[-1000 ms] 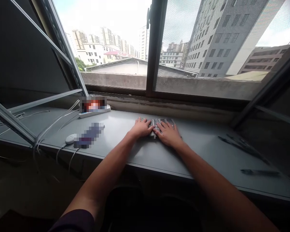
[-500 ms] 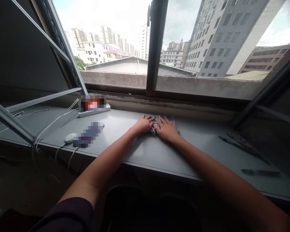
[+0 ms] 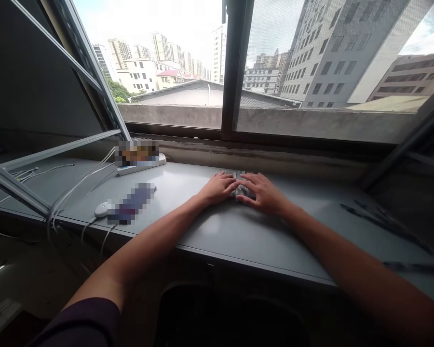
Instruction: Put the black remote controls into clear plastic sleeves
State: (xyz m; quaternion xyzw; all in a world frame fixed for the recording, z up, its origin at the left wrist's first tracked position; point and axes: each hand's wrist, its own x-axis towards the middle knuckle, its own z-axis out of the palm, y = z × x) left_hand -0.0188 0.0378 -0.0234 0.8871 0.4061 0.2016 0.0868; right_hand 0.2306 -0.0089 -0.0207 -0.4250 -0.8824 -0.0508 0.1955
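Note:
A crumpled, shiny grey plastic packet (image 3: pixel 244 190) lies on the grey desktop (image 3: pixel 217 231) near the window side. Flat over its left part rests my left hand (image 3: pixel 218 188), fingers stretched out to the right. My right hand (image 3: pixel 264 193) covers the packet's right side, fingers spread and pointing left, its thumb apart along the near edge. The fingertips of both hands meet or nearly meet over the middle. Most of the packet is hidden under them, so what is inside cannot be made out.
At left are a blurred-out phone-like item (image 3: pixel 132 205), a round white charger (image 3: pixel 101 209) and a white power strip (image 3: pixel 141 167) with cables. Metal frame bars (image 3: pixel 63 140) slant up on the left. Dark strap-like items (image 3: pixel 386 226) lie at right. A window (image 3: pixel 231 72) stands behind.
My right hand has shifted a little right and turned, its fingers now pointing left with the thumb apart. My left fingers reach further right across the packet. The view has moved slightly.

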